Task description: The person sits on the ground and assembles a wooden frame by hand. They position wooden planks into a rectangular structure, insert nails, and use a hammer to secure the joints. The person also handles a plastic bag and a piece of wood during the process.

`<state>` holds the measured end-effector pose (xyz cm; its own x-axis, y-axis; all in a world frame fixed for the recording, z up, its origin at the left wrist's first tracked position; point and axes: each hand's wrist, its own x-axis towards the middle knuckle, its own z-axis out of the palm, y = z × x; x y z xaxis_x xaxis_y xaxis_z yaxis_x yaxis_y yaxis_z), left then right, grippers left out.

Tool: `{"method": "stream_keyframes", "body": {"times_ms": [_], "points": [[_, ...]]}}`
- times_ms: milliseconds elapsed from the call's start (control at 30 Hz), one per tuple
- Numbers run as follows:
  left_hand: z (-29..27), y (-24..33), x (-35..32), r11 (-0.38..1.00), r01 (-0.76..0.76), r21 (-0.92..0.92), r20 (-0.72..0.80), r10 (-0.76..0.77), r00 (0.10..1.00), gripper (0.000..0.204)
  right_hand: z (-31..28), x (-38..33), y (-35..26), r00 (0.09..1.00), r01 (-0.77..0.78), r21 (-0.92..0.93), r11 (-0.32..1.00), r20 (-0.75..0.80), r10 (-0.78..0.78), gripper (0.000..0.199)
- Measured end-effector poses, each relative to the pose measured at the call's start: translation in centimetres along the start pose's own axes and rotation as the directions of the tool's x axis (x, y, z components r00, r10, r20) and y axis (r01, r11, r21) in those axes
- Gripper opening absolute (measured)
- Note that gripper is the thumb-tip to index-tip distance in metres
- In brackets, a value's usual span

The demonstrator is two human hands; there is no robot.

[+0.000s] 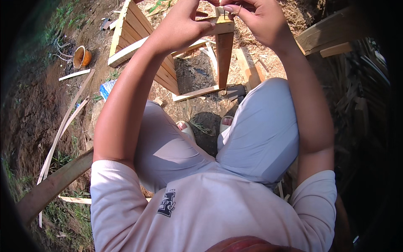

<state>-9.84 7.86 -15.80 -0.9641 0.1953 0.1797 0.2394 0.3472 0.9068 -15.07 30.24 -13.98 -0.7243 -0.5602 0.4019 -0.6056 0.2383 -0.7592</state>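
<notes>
I sit over bare ground with both arms stretched forward to a wooden frame (223,50) made of reddish slats and pale battens. My left hand (181,22) grips the top corner of the frame, fingers curled over a pale batten (222,28). My right hand (257,19) is pinched shut just above that same corner; something small seems held between thumb and fingers, but I cannot tell what. A slatted panel (140,38) of the same frame leans away to the left.
An orange bowl (82,56) lies on the dirt at far left, near thin wooden strips (63,126). A thick plank (54,182) crosses the lower left. Heavy timber (331,35) sits upper right. Straw and offcuts cover the ground; my sandalled feet (205,126) rest below the frame.
</notes>
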Motion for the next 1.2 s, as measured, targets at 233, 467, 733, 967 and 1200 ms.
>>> {"method": "stream_keyframes", "body": {"times_ms": [233, 467, 733, 967, 1200], "points": [[-0.5, 1.1, 0.8, 0.855, 0.161, 0.493, 0.108, -0.243, 0.964, 0.071, 0.6, 0.6, 0.6, 0.999, 0.030, -0.019, 0.999, -0.044, -0.031, 0.009], [1.0, 2.0, 1.1, 0.744, 0.130, 0.655, 0.079, -0.239, 0.968, 0.069, -7.6, 1.6, -2.9, 0.892, -0.050, 0.366, 0.929, -0.402, 0.207, 0.011], [0.0, 2.0, 0.2, 0.720, 0.139, 0.680, 0.052, -0.236, 0.970, 0.058, -32.6, 2.1, -9.6, 0.612, -0.026, -0.143, 0.989, -0.785, -0.097, 0.008], [0.9, 1.4, 0.5, 0.717, 0.122, 0.687, 0.034, -0.199, 0.979, 0.060, -48.4, 7.1, -3.3, 0.767, -0.351, -0.519, 0.780, -0.637, -0.079, 0.016], [0.8, 1.9, 0.9, 0.719, 0.145, 0.679, 0.022, -0.218, 0.976, 0.061, -51.2, 15.1, 0.3, 0.839, -0.506, -0.671, 0.542, -0.529, 0.129, 0.023]]}}
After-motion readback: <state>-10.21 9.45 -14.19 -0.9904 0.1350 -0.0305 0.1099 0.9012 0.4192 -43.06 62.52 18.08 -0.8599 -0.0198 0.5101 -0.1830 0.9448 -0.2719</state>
